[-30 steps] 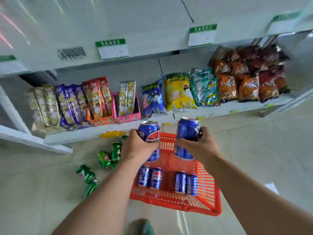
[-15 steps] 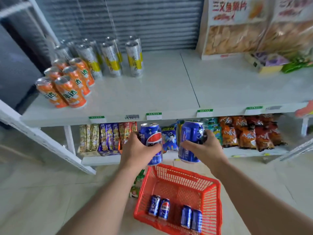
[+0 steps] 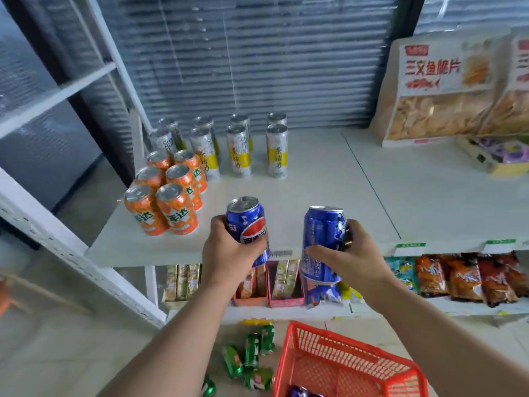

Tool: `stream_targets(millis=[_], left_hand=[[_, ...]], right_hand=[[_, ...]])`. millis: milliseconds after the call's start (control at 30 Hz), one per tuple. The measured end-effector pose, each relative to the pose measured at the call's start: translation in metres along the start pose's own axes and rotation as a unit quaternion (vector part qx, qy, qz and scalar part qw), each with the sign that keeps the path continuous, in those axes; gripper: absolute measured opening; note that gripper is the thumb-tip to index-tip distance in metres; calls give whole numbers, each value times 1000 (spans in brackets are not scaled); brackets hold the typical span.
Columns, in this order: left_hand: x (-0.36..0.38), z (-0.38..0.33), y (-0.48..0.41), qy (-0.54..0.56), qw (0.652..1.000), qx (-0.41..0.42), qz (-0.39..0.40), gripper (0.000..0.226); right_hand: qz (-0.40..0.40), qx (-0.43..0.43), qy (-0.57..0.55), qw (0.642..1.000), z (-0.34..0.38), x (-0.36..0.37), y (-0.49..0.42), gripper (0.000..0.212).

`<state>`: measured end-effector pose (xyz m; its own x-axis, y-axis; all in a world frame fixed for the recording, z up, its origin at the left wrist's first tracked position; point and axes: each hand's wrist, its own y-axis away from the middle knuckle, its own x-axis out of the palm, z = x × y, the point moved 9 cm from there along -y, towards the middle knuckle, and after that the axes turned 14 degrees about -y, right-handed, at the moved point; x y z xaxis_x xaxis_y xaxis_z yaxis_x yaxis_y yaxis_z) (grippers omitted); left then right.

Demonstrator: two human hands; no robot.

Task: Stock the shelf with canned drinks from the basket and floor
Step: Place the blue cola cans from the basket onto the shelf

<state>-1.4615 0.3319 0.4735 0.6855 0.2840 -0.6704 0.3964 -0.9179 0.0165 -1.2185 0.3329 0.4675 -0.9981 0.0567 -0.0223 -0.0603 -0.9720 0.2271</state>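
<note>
My left hand (image 3: 229, 253) grips an upright blue Pepsi can (image 3: 247, 222), and my right hand (image 3: 347, 256) grips a second blue can (image 3: 323, 239). Both cans hang over the front edge of the white upper shelf (image 3: 329, 181). Orange cans (image 3: 169, 190) stand in two rows on the shelf's left side, with tall white-and-yellow cans (image 3: 240, 150) behind them. The red basket (image 3: 343, 365) sits on the floor below right, the tops of blue cans (image 3: 299, 392) just showing in it. Several green cans (image 3: 252, 356) lie on the floor beside it.
Large snack bags (image 3: 440, 87) and a small box (image 3: 495, 156) fill the shelf's right side. The lower shelf (image 3: 286, 313) holds snack packets and boxes. A white slanted frame post (image 3: 71, 253) runs along the left. A ribbed shutter (image 3: 257, 53) closes the back.
Both hands have risen with their cans from above the basket to the upper shelf's front edge. The view has tilted up, so the basket has dropped to the bottom of the frame.
</note>
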Motion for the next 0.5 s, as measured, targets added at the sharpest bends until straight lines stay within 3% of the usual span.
stream_targets(millis=[133, 500], left_hand=[[-2, 16, -47, 8, 999, 32, -2, 60], [19, 43, -117, 26, 992, 121, 18, 68]], right_hand=[[-24, -23, -11, 999, 4, 29, -28, 39], [-92, -82, -8, 992, -13, 68, -83, 60]])
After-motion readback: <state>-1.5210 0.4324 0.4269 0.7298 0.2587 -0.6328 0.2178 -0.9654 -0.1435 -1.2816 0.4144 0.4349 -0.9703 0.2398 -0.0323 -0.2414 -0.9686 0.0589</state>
